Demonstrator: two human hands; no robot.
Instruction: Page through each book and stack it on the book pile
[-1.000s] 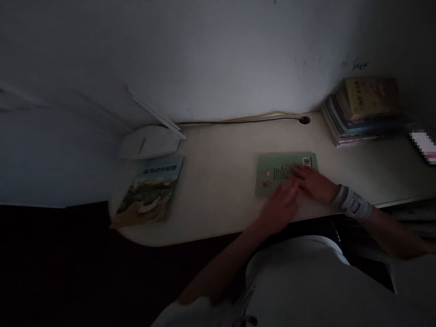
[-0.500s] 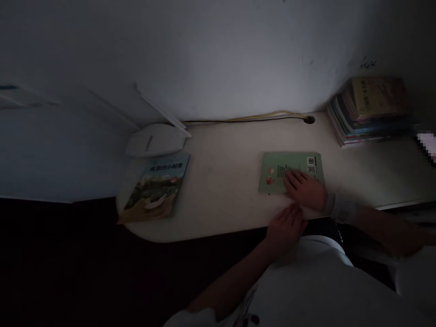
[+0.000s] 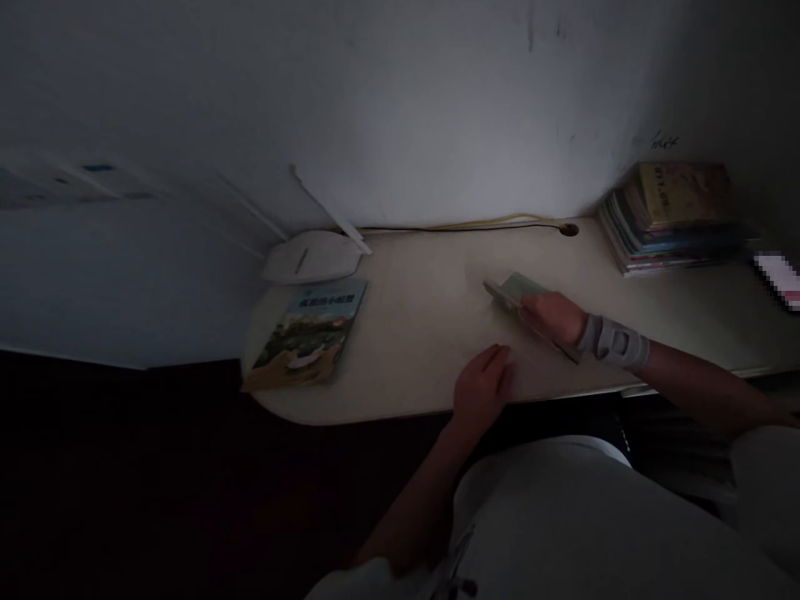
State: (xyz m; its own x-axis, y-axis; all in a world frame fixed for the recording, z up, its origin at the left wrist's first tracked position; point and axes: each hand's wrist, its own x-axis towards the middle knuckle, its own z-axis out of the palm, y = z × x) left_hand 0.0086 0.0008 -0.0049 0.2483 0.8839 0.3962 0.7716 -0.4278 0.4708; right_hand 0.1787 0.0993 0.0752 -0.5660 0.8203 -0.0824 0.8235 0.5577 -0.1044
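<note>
My right hand [image 3: 553,317], with a grey band on its wrist, grips the green book [image 3: 518,284], which is tilted up off the white desk [image 3: 412,333]. Its fingers wrap round the book's side. My left hand [image 3: 482,385] is at the desk's front edge, left of the book, holding nothing, its fingers partly bent and slightly blurred. Another book with a blue and green cover [image 3: 312,333] lies at the desk's left end.
A white router [image 3: 312,257] with raised antennas stands at the back left. Cables run along the wall to a round hole [image 3: 568,230]. A stack of books [image 3: 675,221] and a blurred-out phone-like object [image 3: 778,279] are at the right.
The green book lay flat under my right hand; now that hand grips it and it is tilted up and turned. My left hand has moved left, away from my right hand.
</note>
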